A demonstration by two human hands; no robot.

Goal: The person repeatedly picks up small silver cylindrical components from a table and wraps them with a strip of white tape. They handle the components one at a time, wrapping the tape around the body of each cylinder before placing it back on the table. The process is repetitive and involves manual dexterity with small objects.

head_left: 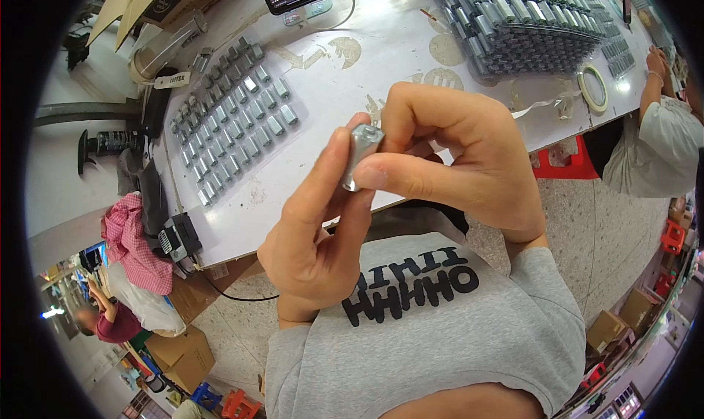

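At centre frame, both hands are pinching one small silver metal part point(361, 155), left hand point(317, 232) fingers closing from below, right hand point(451, 155) fingers clamping its top, lifting it close for inspection above the worktop point(352, 74); rows of metal parts point(233, 118) are lying upper left.

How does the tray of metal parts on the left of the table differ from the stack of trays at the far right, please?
The left tray lies as a single layer, while the stacked trays are piled several deep. The left tray's rows have gaps near its edges; the stacked trays look densely filled. The left tray sits nearer the left hand; the stacked trays lie beyond the right hand. Both hold small silvery cylindrical parts like the metal part pinched between both hands.
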